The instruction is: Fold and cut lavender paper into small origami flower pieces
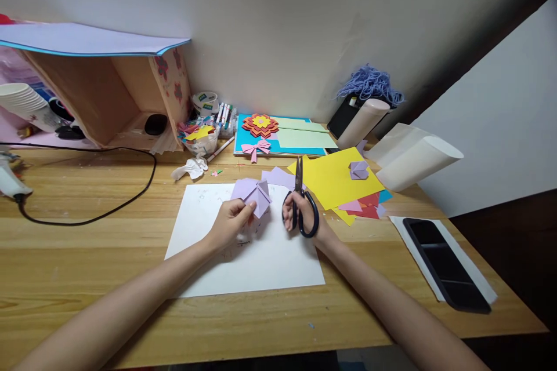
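Observation:
My left hand (pixel 230 220) pinches a folded piece of purple paper (pixel 260 198) between thumb and fingers, above a white sheet (pixel 204 272). Just to the right, my right hand (pixel 304 215) grips black-handled scissors (pixel 299 177) with the blades pointing up and away from me. The blades look closed or nearly so, and they stand apart from the folded paper. Behind my hands lies another purple paper piece (pixel 277 177). A small folded purple piece (pixel 359 170) rests on a yellow sheet (pixel 335 179) at the right.
Colored paper scraps (pixel 365 207) lie beside the yellow sheet. A phone (pixel 444 264) rests at the right. Behind are a layered paper flower (pixel 260 125), a pink paper bow (pixel 256 149), a tub of scraps (pixel 202 142) and paper rolls (pixel 418 156). A black cable (pixel 100 219) curves at left.

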A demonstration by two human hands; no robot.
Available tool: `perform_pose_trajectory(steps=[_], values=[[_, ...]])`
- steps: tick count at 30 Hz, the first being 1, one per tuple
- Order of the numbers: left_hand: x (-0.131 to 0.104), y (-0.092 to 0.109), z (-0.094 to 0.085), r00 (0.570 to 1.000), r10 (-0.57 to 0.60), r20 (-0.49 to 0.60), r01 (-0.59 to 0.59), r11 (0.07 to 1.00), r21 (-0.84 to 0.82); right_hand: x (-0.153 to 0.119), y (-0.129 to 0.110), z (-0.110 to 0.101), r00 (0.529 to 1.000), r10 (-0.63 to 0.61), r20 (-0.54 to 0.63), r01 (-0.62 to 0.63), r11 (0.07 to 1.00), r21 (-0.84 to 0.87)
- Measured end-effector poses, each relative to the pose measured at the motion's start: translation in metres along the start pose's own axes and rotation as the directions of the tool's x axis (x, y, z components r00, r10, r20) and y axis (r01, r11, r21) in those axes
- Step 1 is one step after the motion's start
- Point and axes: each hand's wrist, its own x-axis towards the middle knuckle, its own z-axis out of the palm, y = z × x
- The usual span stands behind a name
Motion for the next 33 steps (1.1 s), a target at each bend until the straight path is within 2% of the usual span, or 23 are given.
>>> perform_pose_trajectory(steps=[2,3,4,6,7,9,10,12,16,21,27,33], values=[[0.002,0.0,-0.001,0.994,0.01,-0.105,-0.015,0.999,-0.052,-0.002,-0.013,-0.015,0.997,-0.044,0.06,0.055,0.98,-0.193],[0.002,0.0,-0.002,0.988,0.011,-0.155,-0.022,0.997,-0.068,-0.004,-0.021,-0.021,0.989,-0.085,0.12,0.123,0.929,-0.35],[0.003,0.001,-0.002,0.98,0.011,-0.201,-0.027,0.997,-0.076,-0.007,-0.029,-0.027,0.978,-0.116,0.171,0.189,0.838,-0.512],[0.003,0.004,-0.003,0.962,0.015,-0.271,-0.037,0.996,-0.075,-0.015,-0.043,-0.033,0.965,-0.08,0.251,0.247,0.604,-0.758],[0.003,0.005,-0.003,0.954,0.018,-0.298,-0.041,0.997,-0.07,-0.019,-0.047,-0.033,0.959,-0.015,0.283,0.251,0.507,-0.825],[0.002,0.007,-0.002,0.943,0.033,-0.33,-0.053,0.997,-0.053,-0.025,-0.051,-0.029,0.959,0.082,0.27,0.228,0.338,-0.913],[0.001,0.008,-0.002,0.939,0.045,-0.34,-0.062,0.997,-0.038,-0.027,-0.05,-0.026,0.967,0.088,0.238,0.208,0.258,-0.943],[0.0,0.007,-0.001,0.937,0.067,-0.343,-0.075,0.997,-0.012,-0.03,-0.047,-0.018,0.976,0.083,0.2,0.184,0.168,-0.969],[-0.001,0.005,0.0,0.943,0.086,-0.321,-0.087,0.996,0.012,-0.03,-0.042,-0.008,0.978,0.061,0.2,0.195,0.081,-0.977],[-0.001,0.004,-0.001,0.949,0.101,-0.297,-0.096,0.995,0.029,-0.031,-0.04,-0.004,0.977,0.012,0.213,0.213,0.011,-0.977],[-0.002,0.005,-0.001,0.949,0.125,-0.29,-0.106,0.991,0.078,-0.031,-0.038,-0.003,0.98,0.02,0.198,0.199,-0.032,-0.98],[-0.001,0.006,0.0,0.943,0.105,-0.315,-0.096,0.994,0.044,-0.032,-0.038,-0.004,0.979,0.018,0.201,0.202,-0.041,-0.979]])
